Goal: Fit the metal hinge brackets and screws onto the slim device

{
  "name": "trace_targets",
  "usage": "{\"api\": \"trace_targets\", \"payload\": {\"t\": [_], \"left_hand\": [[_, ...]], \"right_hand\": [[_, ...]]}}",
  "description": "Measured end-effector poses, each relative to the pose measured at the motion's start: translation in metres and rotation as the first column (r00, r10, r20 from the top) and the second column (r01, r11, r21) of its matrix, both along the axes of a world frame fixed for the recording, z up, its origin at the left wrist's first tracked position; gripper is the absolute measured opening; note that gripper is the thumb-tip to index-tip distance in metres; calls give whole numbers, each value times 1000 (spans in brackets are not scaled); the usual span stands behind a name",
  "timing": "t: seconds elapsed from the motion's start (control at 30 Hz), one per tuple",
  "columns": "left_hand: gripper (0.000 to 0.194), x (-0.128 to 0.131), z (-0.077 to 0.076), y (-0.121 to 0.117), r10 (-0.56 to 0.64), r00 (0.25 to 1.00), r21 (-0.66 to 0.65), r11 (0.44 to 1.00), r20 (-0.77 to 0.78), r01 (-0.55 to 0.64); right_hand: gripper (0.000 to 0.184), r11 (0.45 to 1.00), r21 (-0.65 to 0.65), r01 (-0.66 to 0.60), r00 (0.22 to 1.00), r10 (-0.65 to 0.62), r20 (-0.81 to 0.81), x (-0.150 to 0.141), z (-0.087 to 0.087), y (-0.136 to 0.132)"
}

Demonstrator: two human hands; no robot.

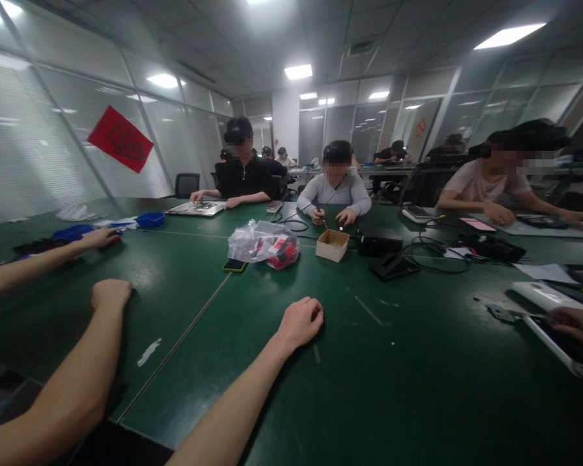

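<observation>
A green tabletop (398,401) spreads below, split by a pale seam; behind it run glass partitions with blinds (19,149), a red paper decoration (121,139) and a white column (285,120).

Leftmost, a co-worker's hand (100,238) lies near a blue tray (150,220). The left hand (111,292) is curled on the table, fingers hidden; I cannot tell whether it grasps anything. A white scrap (149,353) lies between the forearms. Beyond and between the hands, a phone (233,266) sits against a clear plastic bag (243,241) of red and black items. The right hand (300,322) rests loosely closed, nothing visible in it. Past it stand a small open-topped box (331,252), a black box (381,242) and tangled cables (425,249); far right, another co-worker's hand (580,325) touches a white-edged device (547,338).
</observation>
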State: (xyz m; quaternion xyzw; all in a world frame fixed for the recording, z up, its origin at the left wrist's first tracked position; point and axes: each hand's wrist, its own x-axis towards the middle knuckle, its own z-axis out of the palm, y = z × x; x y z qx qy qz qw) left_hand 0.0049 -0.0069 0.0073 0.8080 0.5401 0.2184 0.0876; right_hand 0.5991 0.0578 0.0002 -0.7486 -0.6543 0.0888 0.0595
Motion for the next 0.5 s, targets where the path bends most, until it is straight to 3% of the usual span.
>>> {"api": "trace_targets", "payload": {"t": [0.23, 0.43, 0.5], "left_hand": [[14, -1, -2, 1, -12, 1000, 14, 1000, 10, 12], [14, -1, -4, 1, -23, 1000, 29, 999, 17, 22], [14, -1, -4, 2, -21, 1000, 25, 999, 17, 20]], "right_hand": [[11, 990, -82, 119, 992, -122, -33, -2, 3, -1], [11, 995, -53, 82, 996, -84, -33, -5, 5, -1], [11, 995, 79, 59, 993, -66, 94, -4, 2, -2]]}}
